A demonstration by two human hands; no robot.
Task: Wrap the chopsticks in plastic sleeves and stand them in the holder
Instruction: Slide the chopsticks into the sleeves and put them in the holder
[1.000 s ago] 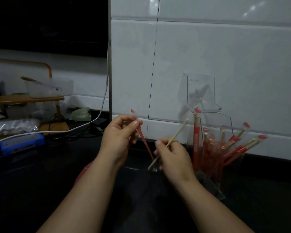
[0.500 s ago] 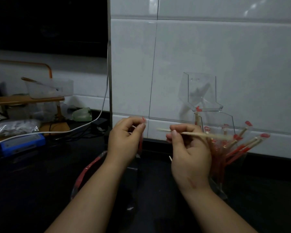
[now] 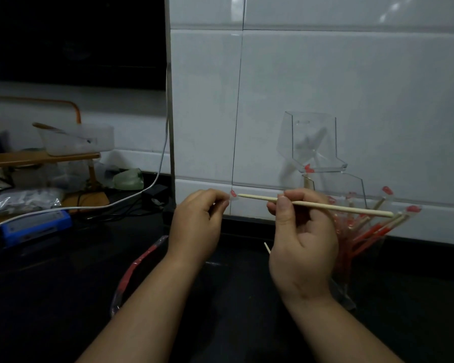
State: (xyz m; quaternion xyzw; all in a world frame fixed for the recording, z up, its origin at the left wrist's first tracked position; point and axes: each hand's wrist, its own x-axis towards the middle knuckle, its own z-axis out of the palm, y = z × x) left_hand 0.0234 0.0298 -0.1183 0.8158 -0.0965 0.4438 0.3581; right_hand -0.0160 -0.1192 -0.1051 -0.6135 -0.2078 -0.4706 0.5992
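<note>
My right hand [image 3: 302, 239] pinches a bare wooden chopstick [image 3: 325, 206] that lies nearly level, its thin tip pointing left. My left hand [image 3: 198, 221] pinches the mouth of a red-and-clear plastic sleeve [image 3: 233, 193], and the chopstick's tip sits right at that mouth. Most of the sleeve is hidden behind my left hand. A clear acrylic holder [image 3: 351, 189] stands at the right by the wall, with several red-sleeved chopsticks [image 3: 372, 229] leaning out of it.
A bundle of loose red sleeves [image 3: 134, 268] lies on the dark counter under my left forearm. One bare chopstick tip [image 3: 266, 248] shows between my hands. A blue device [image 3: 34, 226], a white cable [image 3: 131, 197] and a tub on a wooden rack [image 3: 76, 140] crowd the left.
My right hand has swung the chopstick from upright to nearly level and brought its tip to the sleeve mouth. My left hand has raised the sleeve's mouth to meet it.
</note>
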